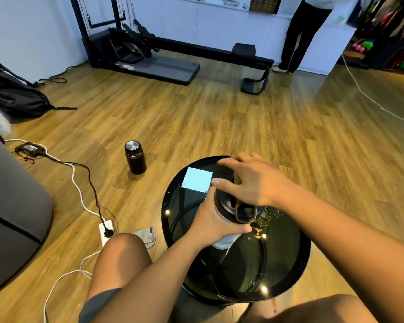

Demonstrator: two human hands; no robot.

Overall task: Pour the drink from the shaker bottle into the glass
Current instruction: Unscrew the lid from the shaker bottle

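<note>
It was a home gym: treadmill (149, 64) and rowing machine (210, 50) stood on wood flooring (219, 117), dumbbells (362, 46) stacked beyond.

Both bare forearms entering from bottom of frame, converging at centre. Left hand (214, 223) wrapped around shaker bottle (229, 220), thumb up at upper left of the lid, fingertips curled round the right side. Right hand (252, 183) above it, palm down, fingers spread over the lid, index stretched toward upper left, slightly motion-blurred. Right wrist bent. Bare knees at bottom left and bottom right.
</note>
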